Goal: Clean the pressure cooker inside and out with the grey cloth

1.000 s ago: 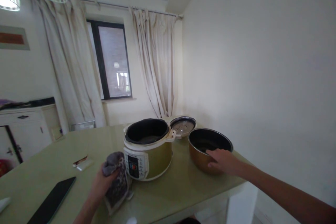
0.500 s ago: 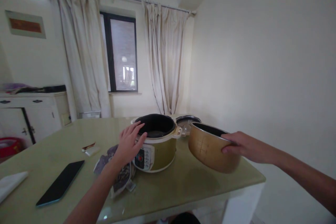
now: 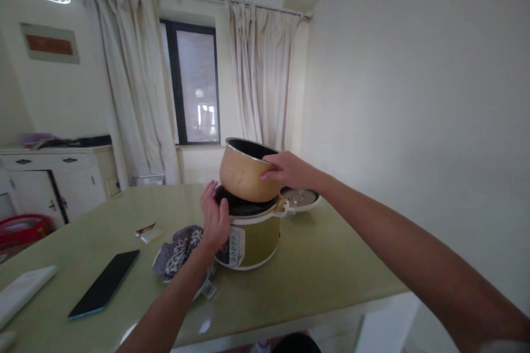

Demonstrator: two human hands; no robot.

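A gold inner pot (image 3: 244, 174) with a dark inside hangs tilted just above the mouth of the rice cooker (image 3: 260, 242). My right hand (image 3: 290, 170) grips its rim on the right side, thumb outside. My left hand (image 3: 216, 215) rests at the cooker's left rim, fingers apart, holding nothing. The cooker's dark opening shows below the pot, and its button panel faces me, partly behind my left hand. Behind it on the right lies the round lid (image 3: 300, 198). A patterned grey cloth (image 3: 180, 253) is bunched beside the cooker, partly covered by my left forearm.
A dark phone (image 3: 105, 284) lies on the green table (image 3: 323, 276), with a white object (image 3: 25, 292) at its left. Small packets (image 3: 149, 233) lie farther back. The table's near edge runs below my arms. A red basin (image 3: 25, 231) stands by the white cabinet (image 3: 78, 176).
My right hand has carried the inner pot left and up, from beside the cooker to over its opening. My left hand has shifted slightly at the rim.
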